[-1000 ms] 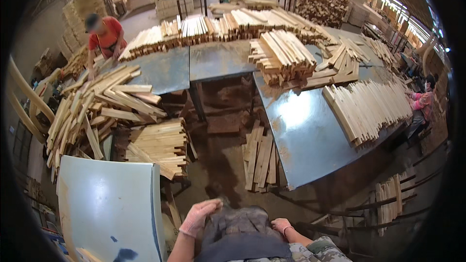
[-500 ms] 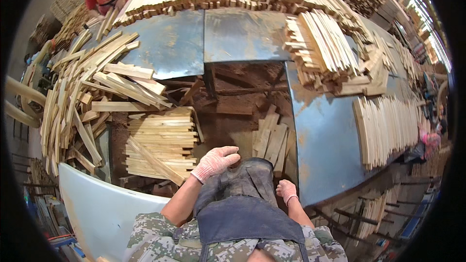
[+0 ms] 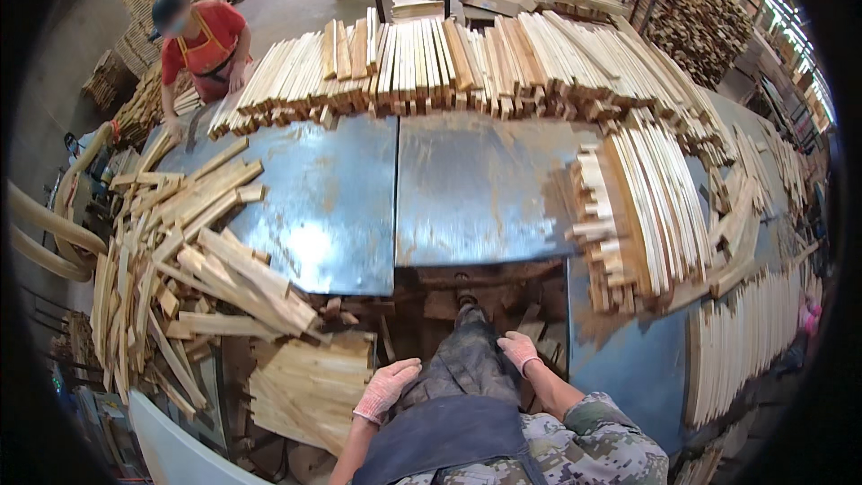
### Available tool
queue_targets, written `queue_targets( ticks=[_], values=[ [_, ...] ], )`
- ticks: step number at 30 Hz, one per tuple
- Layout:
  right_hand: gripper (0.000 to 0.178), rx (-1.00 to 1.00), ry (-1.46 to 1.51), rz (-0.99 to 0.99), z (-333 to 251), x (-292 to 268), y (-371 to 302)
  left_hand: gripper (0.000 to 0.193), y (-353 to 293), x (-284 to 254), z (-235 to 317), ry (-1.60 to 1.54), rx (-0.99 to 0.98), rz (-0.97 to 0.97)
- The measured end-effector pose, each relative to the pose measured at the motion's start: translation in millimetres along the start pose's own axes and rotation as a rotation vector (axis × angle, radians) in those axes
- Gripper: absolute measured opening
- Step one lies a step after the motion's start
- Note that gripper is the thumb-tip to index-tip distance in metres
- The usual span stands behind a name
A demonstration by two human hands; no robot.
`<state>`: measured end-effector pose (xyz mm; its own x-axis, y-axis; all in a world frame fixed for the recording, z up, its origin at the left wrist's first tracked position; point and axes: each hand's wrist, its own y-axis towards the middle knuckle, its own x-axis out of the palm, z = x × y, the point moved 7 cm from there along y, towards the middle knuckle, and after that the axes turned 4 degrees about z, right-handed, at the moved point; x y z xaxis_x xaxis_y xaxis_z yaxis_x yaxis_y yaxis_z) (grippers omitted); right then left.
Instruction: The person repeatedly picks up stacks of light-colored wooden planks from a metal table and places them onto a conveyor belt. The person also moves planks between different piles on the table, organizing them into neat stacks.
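1. While both gloved hands hang low at the near edge of the head view, neither holds anything: the left hand is spread, fingers apart, above a stack of flat boards that lies near and left, below the desk; whether it touches the stack cannot be told.
2. The right hand rests with loose, open fingers just beside the person's dark trouser leg, near the right section of the desk.
3. The desk is a blue-grey metal top, bare in its middle, with a gap at its near edge where the leg stands.
4. Loose slats lie crisscrossed in a heap on the left part of the desk, spilling over its near-left rim.
5. A long row of slats runs along the far edge of the desk.
6. A neat pile of slats sits on the right, with more strips farther right and nearer.
7. At far left a co-worker in a red shirt and orange apron bends over the desk's corner.
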<state>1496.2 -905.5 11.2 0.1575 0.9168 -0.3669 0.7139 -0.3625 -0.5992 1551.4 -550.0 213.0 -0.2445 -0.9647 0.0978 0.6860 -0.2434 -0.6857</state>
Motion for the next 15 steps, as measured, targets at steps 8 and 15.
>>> queue_targets(
  ticks=[8, 15],
  values=[
    [0.063, -0.223, -0.113, -0.093, -298, -39, 200, 0.053, 167, 55, 157, 0.356, -0.012, -0.025],
    [0.069, -0.139, -0.079, -0.249, -392, -41, 286, 0.061, 287, 62, 253, 0.398, -0.025, 0.025]
  ],
)
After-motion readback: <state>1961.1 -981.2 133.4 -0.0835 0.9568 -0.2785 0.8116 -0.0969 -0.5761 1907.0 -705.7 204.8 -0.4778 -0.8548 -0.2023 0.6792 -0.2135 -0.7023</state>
